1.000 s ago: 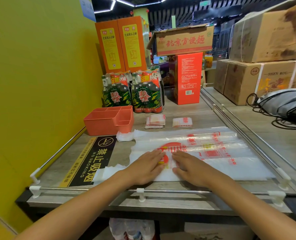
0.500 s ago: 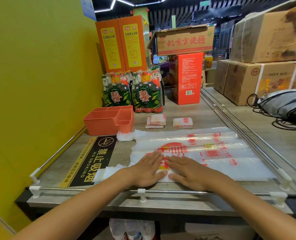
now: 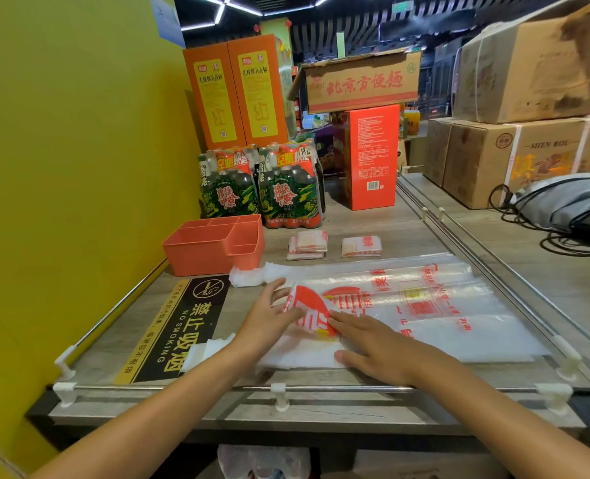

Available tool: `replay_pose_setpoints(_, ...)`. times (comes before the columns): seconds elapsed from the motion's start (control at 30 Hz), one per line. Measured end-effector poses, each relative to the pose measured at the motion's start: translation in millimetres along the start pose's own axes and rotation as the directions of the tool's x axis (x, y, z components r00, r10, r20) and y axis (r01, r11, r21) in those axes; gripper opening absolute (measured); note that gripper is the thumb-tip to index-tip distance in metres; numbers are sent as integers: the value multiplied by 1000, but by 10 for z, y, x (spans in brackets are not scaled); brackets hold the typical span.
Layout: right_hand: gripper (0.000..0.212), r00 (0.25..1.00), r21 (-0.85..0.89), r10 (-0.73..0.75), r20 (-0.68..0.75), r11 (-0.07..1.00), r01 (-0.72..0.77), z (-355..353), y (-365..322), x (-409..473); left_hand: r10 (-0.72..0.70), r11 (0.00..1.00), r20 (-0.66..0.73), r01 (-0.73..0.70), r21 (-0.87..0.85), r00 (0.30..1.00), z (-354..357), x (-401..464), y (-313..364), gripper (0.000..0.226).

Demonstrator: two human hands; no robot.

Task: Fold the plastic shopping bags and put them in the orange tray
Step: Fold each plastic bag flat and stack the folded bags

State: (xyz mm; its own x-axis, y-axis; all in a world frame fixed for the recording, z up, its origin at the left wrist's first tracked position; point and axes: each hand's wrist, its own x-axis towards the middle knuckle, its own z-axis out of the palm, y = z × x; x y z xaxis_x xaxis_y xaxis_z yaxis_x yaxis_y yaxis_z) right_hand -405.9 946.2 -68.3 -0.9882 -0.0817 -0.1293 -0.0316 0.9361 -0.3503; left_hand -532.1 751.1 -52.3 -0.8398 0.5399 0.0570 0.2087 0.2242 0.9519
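Wooden shelf [image 3: 355,216] railed in metal, yellow wall along the 9 o'clock side. Orange tray [image 3: 214,245] at 11 o'clock from the hands, upright, compartments showing nothing inside from this angle. Two packs of green bottles [image 3: 260,188] just behind the tray at 12 o'clock, two tall orange boxes [image 3: 238,95] behind those, a red box [image 3: 369,157] with a noodle carton [image 3: 362,81] stacked on top toward 1 o'clock. Two folded plastic bags [image 3: 335,244] lying flat side by side between the bottles and the spread bag, apart from the tray. Black and yellow no-smoking sign [image 3: 179,326] stuck to the shelf at 9 o'clock of the hands. Brown cartons [image 3: 521,112], a grey bag [image 3: 562,202] and black cables on the neighbouring shelf at 2 o'clock. Nothing lying between the hands and the tray. Large clear plastic shopping bag [image 3: 424,305] with red print spread flat across the shelf front, running from 9 to 3 o'clock. Left hand [image 3: 269,318] grip pinching a flap of the bag's left part, red logo turned up and over toward 3 o'clock. Right hand [image 3: 376,345] grip released, fingers straight, palm pressing the bag flat just beside the fold. Compared with half a second earlier: both palms flat on the bag then, left one now raising and folding the printed section; tray, folded bags and boxes unmoved.
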Motion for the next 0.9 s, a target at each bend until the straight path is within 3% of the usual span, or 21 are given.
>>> replay_pose_setpoints(0.07,68,1000,15,-7,-13,1000,8,-11,-7,0,-21,958,20,26,-287,1000,46,22,39,60)
replay_pose_setpoints(0.13,68,999,27,-20,-29,999,21,-8,-9,6,-31,935,104,65,-348,994,168,12,59,54)
replay_pose_setpoints(0.27,65,998,25,-16,-56,1000,18,7,-21,47,-14,995,81,22,-94,997,489,-22,89,36)
replay_pose_setpoints(0.37,58,997,-43,-31,-77,999,28,23,41,71,10,1000,-30,-9,9,1000,482,-5,131,39)
replay_pose_setpoints(0.5,50,981,-90,-70,-179,994,55,88,193,112,152,972,-88,-133,195,984,268,78,49,42)
replay_pose_setpoints(0.63,45,966,-59,-40,-257,998,26,72,80,103,281,797,168,-328,508,945,197,43,-38,49)
replay_pose_setpoints(0.73,35,952,67,50,-301,997,-31,22,102,82,271,630,376,-459,627,886,258,25,-107,53)
replay_pose_setpoints(0.8,44,923,177,160,-351,979,-102,-24,164,45,147,526,468,-470,709,871,316,61,-177,59)
replay_pose_setpoints(0.9,77,894,139,183,-409,981,-137,-89,202,-10,-17,426,511,-457,781,859,363,117,-229,68)
